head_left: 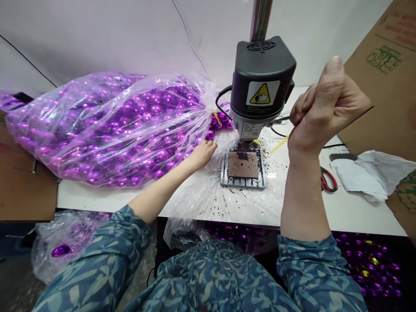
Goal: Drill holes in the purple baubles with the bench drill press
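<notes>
A dark drill press (264, 78) stands upright on the white table, its head above a metal base (243, 183) with a brown plate (243, 164) on it. My right hand (325, 104) is raised at the press's right side, fingers curled round its lever (283, 118), thumb up. Left of the base, my left hand (205, 152) is low over the table, fingers bent together beside purple shiny balls (210, 134); what they hold, if anything, is too small to tell. A large clear bag of purple balls (123, 130), gathered at its neck, lies behind my left forearm.
Dark shavings lie scattered on the table (351, 216). To the right are red-handled scissors (329, 180), a white cloth (360, 175) and a large cardboard box (386, 78). Another cardboard box (26, 177) is at left. More purple balls (373, 264) sit below the table edge.
</notes>
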Motion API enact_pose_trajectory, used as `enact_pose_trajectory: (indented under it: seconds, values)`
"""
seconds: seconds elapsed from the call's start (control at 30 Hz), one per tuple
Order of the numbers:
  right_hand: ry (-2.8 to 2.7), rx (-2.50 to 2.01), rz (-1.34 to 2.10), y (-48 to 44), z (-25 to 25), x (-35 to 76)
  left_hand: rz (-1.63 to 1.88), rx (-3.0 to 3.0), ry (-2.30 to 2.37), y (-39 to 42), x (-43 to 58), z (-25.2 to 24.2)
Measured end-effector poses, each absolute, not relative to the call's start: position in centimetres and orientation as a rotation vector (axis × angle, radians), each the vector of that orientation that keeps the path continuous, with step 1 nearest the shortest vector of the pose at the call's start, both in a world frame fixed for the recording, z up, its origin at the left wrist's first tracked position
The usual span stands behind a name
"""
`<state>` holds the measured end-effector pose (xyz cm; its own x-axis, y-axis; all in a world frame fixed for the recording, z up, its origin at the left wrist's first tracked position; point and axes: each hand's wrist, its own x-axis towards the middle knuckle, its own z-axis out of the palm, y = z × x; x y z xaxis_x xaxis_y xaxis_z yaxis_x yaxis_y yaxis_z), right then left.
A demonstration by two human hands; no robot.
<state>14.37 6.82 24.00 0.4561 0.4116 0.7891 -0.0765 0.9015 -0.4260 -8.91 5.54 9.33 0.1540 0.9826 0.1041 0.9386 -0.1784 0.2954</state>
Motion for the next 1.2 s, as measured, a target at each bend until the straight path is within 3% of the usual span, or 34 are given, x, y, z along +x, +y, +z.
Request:
enact_pose_trajectory:
  seconds: [0.13,0.2,0.3,0.43,0.5,0.63,0.8,1.0,1.2]
  values:
    - [-1.080,-0.357,0.302,6.9,23.8,14.5,-0.110,2.304,2.167,6.1,-9.7,9.9]
    - [-1.065,-0.345,0.302,6.9,23.8,14.5,-0.206,2.257,2.181,6.1,-9.7,9.9]
    - [-1.056,-0.352,0.300,6.8,23.9,14.4,0.067,2.197,2.095,5.8,-9.6,10.0]
    - [-1.076,-0.365,0.325,6.5,23.9,14.4,0.972,1.834,1.650,4.2,-8.6,9.8]
    - [-1.073,-0.351,0.332,6.4,23.9,14.3,1.178,1.482,1.314,3.0,-7.5,9.5]
    - [-1.062,-0.364,0.305,6.2,24.0,14.2,1.189,0.852,0.908,1.2,-5.4,8.8]
    - [-1.090,-0.489,0.276,5.7,24.1,14.0,1.127,0.498,0.834,0.9,-3.9,8.3]
    - [-1.105,-0.518,0.246,5.4,24.1,14.0,1.199,0.367,0.880,1.1,-3.4,8.2]
    - [-1.110,-0.513,0.215,5.3,24.1,14.0,1.256,0.617,0.979,2.0,-3.9,7.0]
